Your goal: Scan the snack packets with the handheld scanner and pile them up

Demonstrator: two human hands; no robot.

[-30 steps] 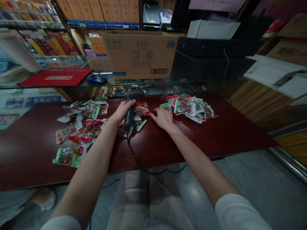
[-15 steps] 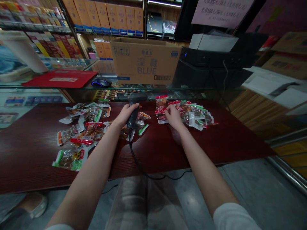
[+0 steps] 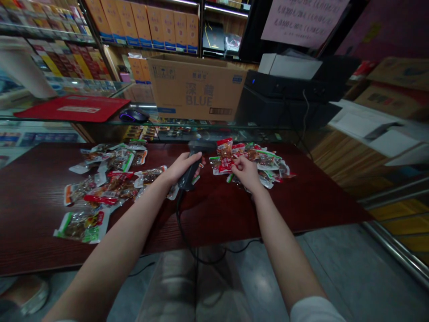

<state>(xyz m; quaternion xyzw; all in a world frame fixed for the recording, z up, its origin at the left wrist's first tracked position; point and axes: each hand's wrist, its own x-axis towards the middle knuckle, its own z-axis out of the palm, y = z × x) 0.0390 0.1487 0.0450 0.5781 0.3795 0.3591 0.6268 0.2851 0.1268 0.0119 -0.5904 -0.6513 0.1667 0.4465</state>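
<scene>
My left hand [image 3: 181, 168] is wrapped round the grip of a dark handheld barcode scanner [image 3: 188, 178], its head turned to the right and its cable hanging off the table's front. Between the fingertips of my right hand [image 3: 248, 173] is a red and clear snack packet [image 3: 224, 148], raised at the left side of a pile of similar packets [image 3: 270, 160]. The scanner head is a short way left of this packet. Another spread of snack packets [image 3: 112, 184], with red, green and orange edges, lies to the left, partly behind my left forearm.
The dark red wooden table [image 3: 214, 219] carries both piles. Behind it, a glass counter bears a cardboard box [image 3: 199, 89], a computer mouse [image 3: 134, 116], a red mat [image 3: 77, 108] and a black machine [image 3: 288, 87]. White cartons [image 3: 365, 123] stand at the right.
The scanner has come nearer the right-hand pile and its head is blurred. My right hand has closed on a red packet. The view has turned slightly, shifting the background left.
</scene>
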